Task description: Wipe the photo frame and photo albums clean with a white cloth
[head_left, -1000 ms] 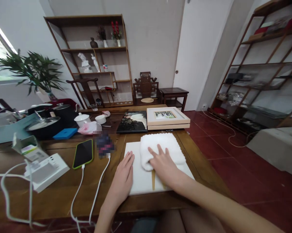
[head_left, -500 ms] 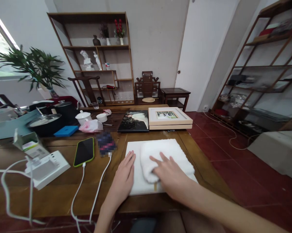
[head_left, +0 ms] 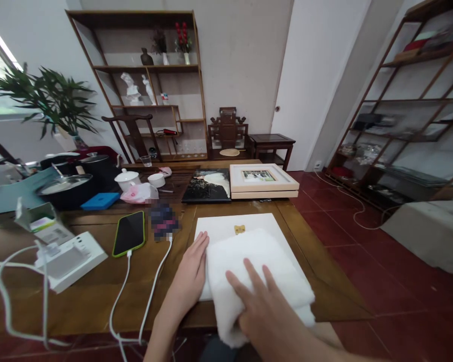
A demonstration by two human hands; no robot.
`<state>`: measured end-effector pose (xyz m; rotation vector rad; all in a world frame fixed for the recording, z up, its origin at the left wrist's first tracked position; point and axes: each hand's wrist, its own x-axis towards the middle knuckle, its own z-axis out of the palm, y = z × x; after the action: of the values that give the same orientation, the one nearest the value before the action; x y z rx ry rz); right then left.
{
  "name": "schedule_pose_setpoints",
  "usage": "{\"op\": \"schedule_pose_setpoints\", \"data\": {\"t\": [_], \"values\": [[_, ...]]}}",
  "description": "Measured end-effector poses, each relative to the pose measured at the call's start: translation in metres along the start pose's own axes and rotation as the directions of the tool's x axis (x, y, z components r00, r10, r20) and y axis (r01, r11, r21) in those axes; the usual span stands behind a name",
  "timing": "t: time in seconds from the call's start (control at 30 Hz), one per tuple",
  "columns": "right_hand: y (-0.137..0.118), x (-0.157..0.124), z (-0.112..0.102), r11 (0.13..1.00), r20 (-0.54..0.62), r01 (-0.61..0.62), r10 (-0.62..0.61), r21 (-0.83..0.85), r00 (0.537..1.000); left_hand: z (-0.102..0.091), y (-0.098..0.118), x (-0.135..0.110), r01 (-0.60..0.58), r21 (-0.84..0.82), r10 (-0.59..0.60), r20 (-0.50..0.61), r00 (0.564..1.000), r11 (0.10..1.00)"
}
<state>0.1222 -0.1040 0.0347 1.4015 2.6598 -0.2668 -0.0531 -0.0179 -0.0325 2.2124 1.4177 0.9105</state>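
Nearest to me, the right hand point(head_left: 266, 314) lies over a folded white cloth point(head_left: 256, 249), fingers spread and pressing on top; the thumb sits by the near fold, and I cannot tell whether it pinches there. The cloth rests on a flat white panel point(head_left: 214, 226), covering much of it, and its near folds reach past the panel's near edge. The left hand point(head_left: 190, 274) is open, laid along the panel's left edge with its fingers close together. I read this as wiping the panel down. To do it well, I would keep the left hand's weight steady so the panel cannot slide on the bench point(head_left: 324, 281), keep the right fingers wide for even pressure, and lift the loose folds clear of the near edge before reversing a stroke, since they could bunch or catch. Toward the far side of the panel lies a small gold piece point(head_left: 240, 229); I would go lightly around it, in case the nap snags. To the left, a phone point(head_left: 130, 234) lies well apart from the cloth. Beyond the panel, a dark picture point(head_left: 207, 185) sits beside a pale framed one point(head_left: 264, 183), and farther back stands a wooden chair point(head_left: 228, 133).
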Motion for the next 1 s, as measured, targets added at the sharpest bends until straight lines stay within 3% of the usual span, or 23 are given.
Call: {"op": "schedule_pose_setpoints", "data": {"t": [0.13,0.3,0.47,0.57,0.67,0.73,0.83,1.0], "values": [[0.031,0.006,-0.018,0.998,0.006,-0.051,0.051,-0.034,0.999,0.002,-0.004,-0.001,-0.015,-0.004,0.015,-0.013,1.000,1.000],[0.051,0.052,-0.037,0.976,-0.155,-0.189,0.172,-0.106,0.973,0.001,0.000,0.000,0.009,-0.050,-0.010,-0.015,1.000,0.999],[0.019,0.074,-0.029,0.978,-0.149,-0.197,0.184,-0.076,0.972,-0.008,0.016,-0.001,0.103,-0.179,-0.121,-0.088,0.989,0.978],[-0.004,0.059,-0.012,0.996,-0.121,-0.090,0.087,-0.015,0.989,-0.012,0.023,-0.003,0.099,-0.231,-0.133,-0.138,0.982,0.968],[-0.009,0.032,-0.002,0.999,-0.101,0.042,-0.041,0.000,0.994,-0.011,0.023,-0.003,0.099,-0.193,-0.128,-0.149,0.980,0.976],[0.000,0.016,-0.005,0.997,-0.041,0.074,-0.074,-0.005,0.996,-0.009,0.020,-0.002,0.099,-0.138,-0.115,-0.115,0.987,0.985],[0.027,0.007,-0.022,0.998,-0.016,0.016,-0.017,-0.053,1.000,-0.005,0.015,0.001,0.050,-0.057,-0.054,-0.056,0.997,0.997],[0.064,0.045,-0.049,0.991,-0.104,-0.071,0.059,-0.115,0.993,-0.003,0.012,0.003,-0.028,0.017,0.028,-0.047,0.999,0.999]]}}
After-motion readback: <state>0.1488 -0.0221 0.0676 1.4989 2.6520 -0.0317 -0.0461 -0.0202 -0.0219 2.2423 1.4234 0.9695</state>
